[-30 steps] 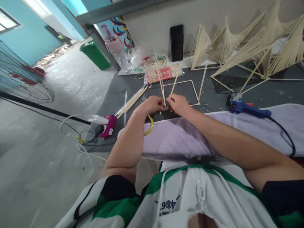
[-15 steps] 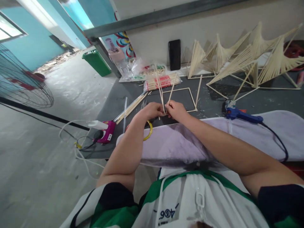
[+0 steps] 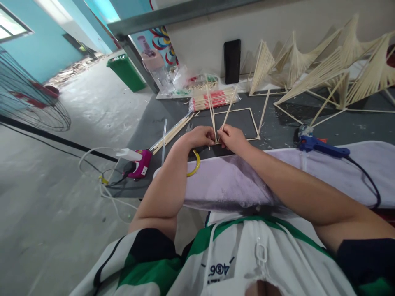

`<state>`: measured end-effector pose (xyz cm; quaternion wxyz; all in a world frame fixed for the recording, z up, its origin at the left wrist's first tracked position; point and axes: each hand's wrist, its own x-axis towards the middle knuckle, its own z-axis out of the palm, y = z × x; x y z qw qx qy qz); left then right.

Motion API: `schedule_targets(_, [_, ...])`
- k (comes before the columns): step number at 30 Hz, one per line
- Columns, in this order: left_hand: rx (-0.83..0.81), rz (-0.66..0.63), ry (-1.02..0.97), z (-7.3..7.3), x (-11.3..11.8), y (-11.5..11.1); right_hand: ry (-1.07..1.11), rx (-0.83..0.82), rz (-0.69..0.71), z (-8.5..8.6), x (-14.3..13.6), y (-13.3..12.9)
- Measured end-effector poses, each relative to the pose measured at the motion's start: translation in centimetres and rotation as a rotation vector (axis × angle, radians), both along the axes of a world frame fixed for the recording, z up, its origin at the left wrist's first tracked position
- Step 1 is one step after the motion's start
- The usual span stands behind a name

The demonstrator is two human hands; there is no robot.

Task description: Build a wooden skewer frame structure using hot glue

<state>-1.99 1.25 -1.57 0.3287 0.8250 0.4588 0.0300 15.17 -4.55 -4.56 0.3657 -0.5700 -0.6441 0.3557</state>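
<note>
Both my hands meet at the near left corner of a rectangular stick frame (image 3: 253, 119) lying on the dark table. My left hand (image 3: 202, 136) pinches the base of thin upright sticks (image 3: 211, 107) at that corner. Beside it, my right hand (image 3: 231, 136) has its fingers closed on a slanting stick (image 3: 229, 107), whose top leans away to the right. Another stick (image 3: 264, 112) rises from the frame's near right corner. The fingertips partly hide the joint between the sticks.
A blue glue gun (image 3: 322, 147) lies at right, before stick models (image 3: 327, 78). Loose sticks (image 3: 174, 132), a magenta power socket (image 3: 142, 164) and yellow-handled scissors (image 3: 196, 164) are at left. Behind are a stick packet (image 3: 212, 98), a phone (image 3: 232, 61) and a bottle (image 3: 157, 70).
The view has shifted slightly, so the table items appear a little higher and further right. Both hands keep nearly the same place and grip at the corner.
</note>
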Motion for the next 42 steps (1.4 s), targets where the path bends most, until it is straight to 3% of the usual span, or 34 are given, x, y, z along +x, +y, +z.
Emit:
schedule_targets(8, [-0.097, 0.041, -0.145, -0.7, -0.1, 0.6, -0.02, 0.014, -0.01, -0.3, 0.1, 0.0])
schedule_targets(16, [-0.039, 0.04, -0.154, -1.5, -0.1, 0.9, 0.022, 0.009, -0.002, -0.3, 0.0, 0.0])
schedule_targets(26, [-0.067, 0.055, -0.117, -0.6, 0.2, 0.4, -0.009, 0.026, 0.0, -0.7, 0.0, 0.2])
schedule_targets(42, [-0.112, 0.043, -0.143, -0.8, 0.1, 0.6, -0.032, 0.051, -0.013, -0.4, 0.0, 0.1])
